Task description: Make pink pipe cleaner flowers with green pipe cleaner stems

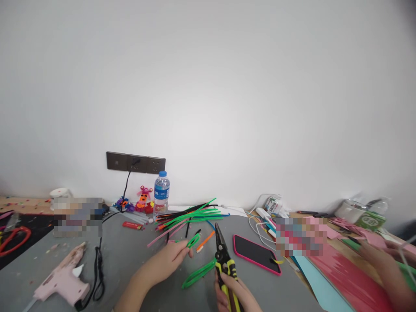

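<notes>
My left hand (pixel 173 258) is closed on a bent green pipe cleaner (pixel 194 239), whose loop sticks out past the fingertips. My right hand (pixel 232 290) grips the black and yellow handles of a pair of pliers (pixel 222 250), jaws pointing up and away from me. On the grey mat between my hands lies a folded green pipe cleaner (pixel 199 274), its right end beside the pliers. Beyond my left hand is a loose pile of pipe cleaners (pixel 195 215), mostly green, with black, pink and orange ones. A short orange piece (pixel 205 241) lies near the pliers' tip.
A pink glue gun (pixel 63 281) with a black cord lies at the left. A water bottle (pixel 161 195) stands by the wall near small figures (pixel 143 200). Right of the pliers is a phone (pixel 256 253). Another person's hand (pixel 373 258) is at the far right, beyond a red sheet (pixel 351 277).
</notes>
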`<action>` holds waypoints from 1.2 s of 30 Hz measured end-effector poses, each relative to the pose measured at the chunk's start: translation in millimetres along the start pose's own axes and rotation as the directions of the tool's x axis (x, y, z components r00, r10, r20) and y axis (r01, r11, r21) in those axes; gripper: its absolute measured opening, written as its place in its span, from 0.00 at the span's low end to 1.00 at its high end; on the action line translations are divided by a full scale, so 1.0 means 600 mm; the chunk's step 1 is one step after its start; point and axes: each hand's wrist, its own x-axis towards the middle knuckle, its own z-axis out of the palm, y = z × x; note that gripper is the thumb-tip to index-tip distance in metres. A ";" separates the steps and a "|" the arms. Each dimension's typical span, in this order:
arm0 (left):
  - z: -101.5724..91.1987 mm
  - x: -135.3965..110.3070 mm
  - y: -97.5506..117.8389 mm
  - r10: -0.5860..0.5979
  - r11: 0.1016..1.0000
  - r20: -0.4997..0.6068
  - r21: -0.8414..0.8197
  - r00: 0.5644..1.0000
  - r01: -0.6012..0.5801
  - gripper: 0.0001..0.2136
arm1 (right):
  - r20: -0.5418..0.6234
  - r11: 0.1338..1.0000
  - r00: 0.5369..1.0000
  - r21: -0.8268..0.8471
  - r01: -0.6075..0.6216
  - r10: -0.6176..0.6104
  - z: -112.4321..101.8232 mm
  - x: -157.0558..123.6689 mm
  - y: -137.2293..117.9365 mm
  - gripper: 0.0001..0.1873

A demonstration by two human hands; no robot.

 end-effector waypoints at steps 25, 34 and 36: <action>-0.030 0.026 -0.055 0.161 0.985 -0.532 0.143 0.831 -0.099 0.15 | -0.212 0.006 0.797 -0.967 -0.253 -0.566 -0.182 0.016 0.008 0.29; -0.056 0.027 -0.119 0.039 0.919 -0.671 0.315 0.741 0.237 0.08 | -0.129 -0.043 0.680 -0.972 -0.230 -0.722 -0.171 0.017 0.031 0.28; -0.046 0.037 -0.116 0.042 0.879 -0.659 0.382 0.751 0.286 0.07 | -0.115 -0.046 0.689 -0.976 -0.211 -0.715 -0.183 0.019 0.034 0.28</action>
